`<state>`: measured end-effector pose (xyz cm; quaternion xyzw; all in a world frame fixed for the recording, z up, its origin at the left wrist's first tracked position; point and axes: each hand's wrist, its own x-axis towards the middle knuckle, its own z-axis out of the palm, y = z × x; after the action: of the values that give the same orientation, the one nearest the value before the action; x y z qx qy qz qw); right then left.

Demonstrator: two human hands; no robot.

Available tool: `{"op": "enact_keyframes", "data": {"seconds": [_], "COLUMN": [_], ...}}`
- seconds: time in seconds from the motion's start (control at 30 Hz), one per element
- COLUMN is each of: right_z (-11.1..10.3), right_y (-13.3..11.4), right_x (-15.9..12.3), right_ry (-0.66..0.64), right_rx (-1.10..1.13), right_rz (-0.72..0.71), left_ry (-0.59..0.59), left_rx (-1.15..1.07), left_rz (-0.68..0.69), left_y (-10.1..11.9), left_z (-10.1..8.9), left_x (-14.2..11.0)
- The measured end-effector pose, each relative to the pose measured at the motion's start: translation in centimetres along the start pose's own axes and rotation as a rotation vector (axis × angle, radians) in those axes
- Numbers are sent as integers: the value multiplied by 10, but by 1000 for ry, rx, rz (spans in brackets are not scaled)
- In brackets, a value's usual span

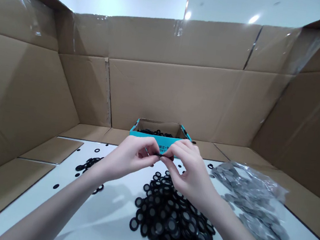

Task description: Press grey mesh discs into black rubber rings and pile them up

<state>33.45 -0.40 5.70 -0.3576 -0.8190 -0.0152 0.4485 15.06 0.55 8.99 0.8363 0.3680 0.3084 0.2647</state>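
Note:
My left hand (130, 157) and my right hand (190, 169) meet fingertip to fingertip above the table. Both are closed in a pinch on a small dark piece (160, 155), mostly hidden by the fingers; it looks black and thin, but its exact kind does not show. Below my right hand lies a big heap of black rings with grey centres (170, 220). Straight behind my hands stands a turquoise cardboard box (146, 135), holding many black pieces. A smaller pile of black rings (91, 163) is left of my left forearm.
On the right, grey discs (267, 224) spill from a clear plastic bag (263, 183) onto the white tabletop (96, 222). Loose black discs, one a black disc (56, 186) at the left, are scattered about. Tall cardboard walls (174, 98) enclose the back and both sides.

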Motion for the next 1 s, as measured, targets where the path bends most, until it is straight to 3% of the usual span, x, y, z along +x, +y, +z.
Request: {"op": "enact_keyframes", "data": {"seconds": [0.2, 0.33, 0.43, 0.5, 0.63, 0.77, 1.0], "right_z": [-3, -3, -4, -6, -9, -10, -11], "right_y": [5, 2, -2, -5, -5, -4, -9], "right_x": [2, 1, 1, 1, 2, 3, 5], "right_ry": [20, 39, 91, 106, 37, -72, -174], "right_rx": [168, 63, -42, -2, 354, 755, 1071], "right_rz": [103, 22, -38, -6, 238, 479, 613], "left_ry": [-4, -11, 8, 25, 33, 67, 87], "left_rx": [-137, -112, -209, -304, -418, -349, -246], "left_rz": [7, -23, -15, 0, 15, 106, 234], "left_y": [1, 3, 4, 5, 8, 10, 10], "left_z": [6, 7, 7, 6, 5, 3, 5], "left_x": [2, 0, 0, 1, 0, -1, -4]}}
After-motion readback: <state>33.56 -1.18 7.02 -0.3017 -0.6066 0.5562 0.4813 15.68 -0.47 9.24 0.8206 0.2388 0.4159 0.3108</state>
